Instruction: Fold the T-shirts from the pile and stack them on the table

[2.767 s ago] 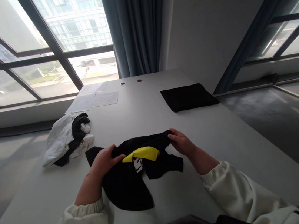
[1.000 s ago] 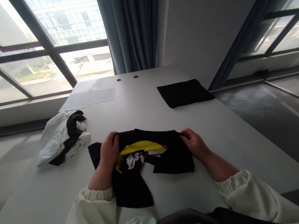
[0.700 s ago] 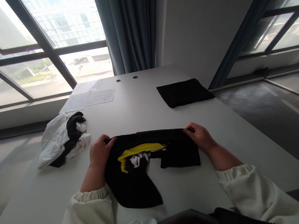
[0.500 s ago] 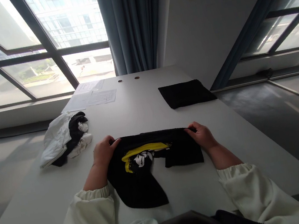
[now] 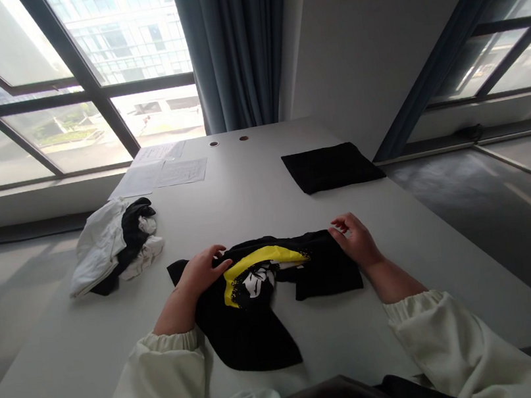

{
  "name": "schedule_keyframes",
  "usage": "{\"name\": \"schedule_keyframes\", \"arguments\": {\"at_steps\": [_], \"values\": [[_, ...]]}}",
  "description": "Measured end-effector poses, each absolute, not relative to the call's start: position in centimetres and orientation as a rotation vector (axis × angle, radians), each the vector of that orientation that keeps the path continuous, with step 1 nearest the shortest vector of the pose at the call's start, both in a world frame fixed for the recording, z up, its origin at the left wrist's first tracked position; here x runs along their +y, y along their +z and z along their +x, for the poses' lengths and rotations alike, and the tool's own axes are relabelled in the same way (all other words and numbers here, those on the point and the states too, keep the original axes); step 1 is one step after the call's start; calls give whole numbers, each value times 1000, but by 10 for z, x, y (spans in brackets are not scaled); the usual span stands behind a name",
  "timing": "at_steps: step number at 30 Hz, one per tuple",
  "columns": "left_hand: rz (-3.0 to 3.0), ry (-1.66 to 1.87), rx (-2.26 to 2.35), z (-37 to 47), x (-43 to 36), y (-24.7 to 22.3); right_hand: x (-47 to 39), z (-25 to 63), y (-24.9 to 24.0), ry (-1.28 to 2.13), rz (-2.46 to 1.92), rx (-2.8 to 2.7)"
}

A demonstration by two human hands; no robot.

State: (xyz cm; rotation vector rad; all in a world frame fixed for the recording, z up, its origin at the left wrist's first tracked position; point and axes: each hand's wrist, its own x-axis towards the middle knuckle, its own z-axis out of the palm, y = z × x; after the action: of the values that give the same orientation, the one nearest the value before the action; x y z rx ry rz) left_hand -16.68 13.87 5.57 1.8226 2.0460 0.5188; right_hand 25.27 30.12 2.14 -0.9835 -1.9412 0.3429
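Note:
A black garment with a yellow and white print lies partly folded on the white table, near its front. My left hand rests over the garment's upper left part, fingers apart and nothing gripped between them. At the upper right corner of the cloth is my right hand, its fingers loosely apart, with the thumb by the fabric edge. A dark flap of cloth sticks out to the left behind my left hand.
A heap of white and black clothes lies at the table's left edge. A flat folded black cloth sits at the back right. Paper sheets lie at the back left, near two round holes.
Both hands have let go of the garment's top edge. My left hand has moved right, onto the cloth; the upper left edge has slackened, and a flap now shows at the left.

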Motion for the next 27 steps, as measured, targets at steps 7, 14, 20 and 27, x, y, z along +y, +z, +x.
{"name": "schedule_keyframes", "arguments": {"at_steps": [7, 14, 20, 27], "values": [[1830, 317, 2180, -155, 144, 49, 281, 239, 33, 281, -930, -2046], [1784, 413, 2204, -151, 146, 48, 280, 227, 23, 497, -894, -2209], [1786, 416, 2194, -153, 147, 48, 282, 229, 23, 571, -983, -2199], [1768, 450, 2175, -152, 146, 48, 280, 228, 23, 571, -1019, -2164]]}}
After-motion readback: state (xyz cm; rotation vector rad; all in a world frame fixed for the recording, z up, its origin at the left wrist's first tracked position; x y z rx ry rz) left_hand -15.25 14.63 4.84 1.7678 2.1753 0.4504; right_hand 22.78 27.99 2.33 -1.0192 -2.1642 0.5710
